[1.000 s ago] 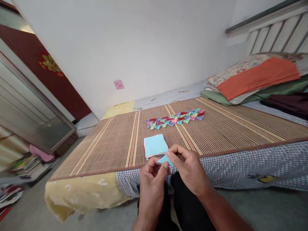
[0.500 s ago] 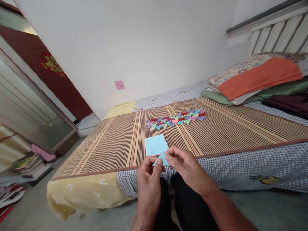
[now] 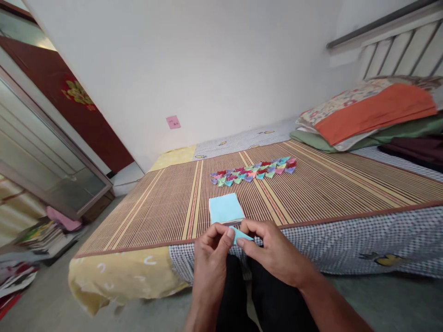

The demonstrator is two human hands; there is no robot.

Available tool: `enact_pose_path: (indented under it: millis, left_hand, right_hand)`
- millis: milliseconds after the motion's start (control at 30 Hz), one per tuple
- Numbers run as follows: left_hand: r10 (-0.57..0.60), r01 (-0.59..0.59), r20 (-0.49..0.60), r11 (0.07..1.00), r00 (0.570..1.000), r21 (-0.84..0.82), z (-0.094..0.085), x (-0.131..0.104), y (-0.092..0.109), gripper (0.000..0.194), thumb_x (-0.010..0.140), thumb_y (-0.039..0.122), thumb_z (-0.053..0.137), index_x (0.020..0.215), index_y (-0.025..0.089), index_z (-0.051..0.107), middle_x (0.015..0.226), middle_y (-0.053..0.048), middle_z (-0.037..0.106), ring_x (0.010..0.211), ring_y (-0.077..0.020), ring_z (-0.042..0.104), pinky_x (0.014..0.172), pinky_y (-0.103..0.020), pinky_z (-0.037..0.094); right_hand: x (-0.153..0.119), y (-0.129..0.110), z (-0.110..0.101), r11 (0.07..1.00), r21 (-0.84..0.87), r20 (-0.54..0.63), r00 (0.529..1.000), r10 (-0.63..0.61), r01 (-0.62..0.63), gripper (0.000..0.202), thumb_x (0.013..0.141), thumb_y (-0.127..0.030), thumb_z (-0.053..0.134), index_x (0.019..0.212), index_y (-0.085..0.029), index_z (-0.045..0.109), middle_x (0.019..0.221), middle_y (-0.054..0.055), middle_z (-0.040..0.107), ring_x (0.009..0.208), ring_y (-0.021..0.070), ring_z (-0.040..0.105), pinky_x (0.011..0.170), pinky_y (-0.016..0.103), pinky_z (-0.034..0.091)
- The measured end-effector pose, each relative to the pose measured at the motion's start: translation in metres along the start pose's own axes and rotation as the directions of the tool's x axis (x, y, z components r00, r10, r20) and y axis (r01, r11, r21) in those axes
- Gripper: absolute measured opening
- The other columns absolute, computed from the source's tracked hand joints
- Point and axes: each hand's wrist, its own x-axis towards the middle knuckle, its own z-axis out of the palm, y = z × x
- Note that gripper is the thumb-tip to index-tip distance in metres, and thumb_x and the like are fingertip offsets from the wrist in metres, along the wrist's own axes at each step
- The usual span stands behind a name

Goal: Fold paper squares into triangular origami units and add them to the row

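Observation:
A small folded piece of light blue paper (image 3: 241, 236) is pinched between both hands, just in front of the bed's near edge. My left hand (image 3: 213, 246) grips its left end between thumb and fingers. On the other side, my right hand (image 3: 268, 244) holds it with the thumb in front and the fingers behind, which hide part of it. Just beyond my fingers, a stack of square paper (image 3: 226, 207) with a light blue sheet on top lies on the mat. Farther back, several small folded paper pieces (image 3: 252, 173) in many colours stand in rows.
A striped woven mat (image 3: 155, 203) covers most of the bed. Pillows and folded bedding (image 3: 377, 110) are piled at the right. A pink note (image 3: 173, 121) is stuck to the wall. Books (image 3: 41, 237) are stacked on the left.
The folded blue paper has turned in my fingers, so its point now faces right. My right hand has moved slightly down and to the right.

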Motion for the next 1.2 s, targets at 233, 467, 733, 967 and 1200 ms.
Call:
enact_pose_path:
  millis: [233,467,733,967,1200]
  left_hand:
    - [-0.052,0.054,0.027,0.996,0.998,-0.074,-0.005,0.001,0.001,0.022,0.083,0.035,0.08,0.079,0.016,0.071,0.076,0.0,0.065,0.074,-0.0132,0.055,0.073,-0.024,0.044]
    - [0.061,-0.059,-0.036,0.997,0.997,0.049,-0.004,-0.004,0.005,0.021,0.084,0.035,0.079,0.077,0.017,0.073,0.074,0.0,0.065,0.074,-0.0143,0.056,0.073,-0.025,0.045]
    - [0.022,-0.022,0.004,0.999,1.0,0.043,-0.002,-0.004,0.009,0.019,0.084,0.035,0.079,0.08,0.017,0.073,0.077,-0.002,0.066,0.076,-0.0155,0.057,0.073,-0.026,0.045]
    - [-0.004,0.003,0.028,0.999,1.0,0.041,-0.004,-0.004,0.01,0.018,0.084,0.035,0.079,0.081,0.018,0.073,0.077,-0.001,0.067,0.074,-0.0147,0.056,0.072,-0.025,0.043]
    - [0.085,-0.087,0.023,0.981,0.996,0.172,-0.004,-0.003,0.015,0.02,0.089,0.035,0.072,0.077,0.019,0.073,0.071,0.0,0.065,0.07,-0.015,0.056,0.069,-0.026,0.043]
  right_hand:
    - [-0.004,0.0,-0.008,0.997,0.01,-0.032,0.996,-0.077,0.078,0.028,0.099,-0.032,0.058,0.074,-0.019,0.056,0.07,-0.004,0.052,0.067,0.0126,0.047,0.064,0.026,0.037]
    - [-0.004,-0.002,-0.013,0.988,-0.06,-0.027,0.989,-0.143,0.142,0.032,0.104,-0.03,0.052,0.073,-0.02,0.055,0.072,-0.003,0.056,0.068,0.0126,0.052,0.065,0.025,0.039]
    - [-0.005,-0.006,-0.02,0.971,-0.157,-0.071,0.979,-0.193,0.18,0.026,0.099,-0.025,0.059,0.073,-0.021,0.057,0.07,-0.003,0.057,0.065,0.0133,0.053,0.062,0.026,0.04]
    - [-0.006,-0.004,-0.015,0.967,-0.136,-0.135,0.963,-0.233,0.215,0.02,0.098,-0.022,0.06,0.079,-0.021,0.06,0.074,-0.002,0.06,0.068,0.0128,0.055,0.063,0.025,0.043]
    - [-0.005,-0.005,-0.01,0.922,-0.191,-0.235,0.896,-0.376,0.337,0.01,0.098,-0.017,0.06,0.093,-0.023,0.067,0.087,0.001,0.068,0.079,0.0155,0.064,0.072,0.028,0.05]
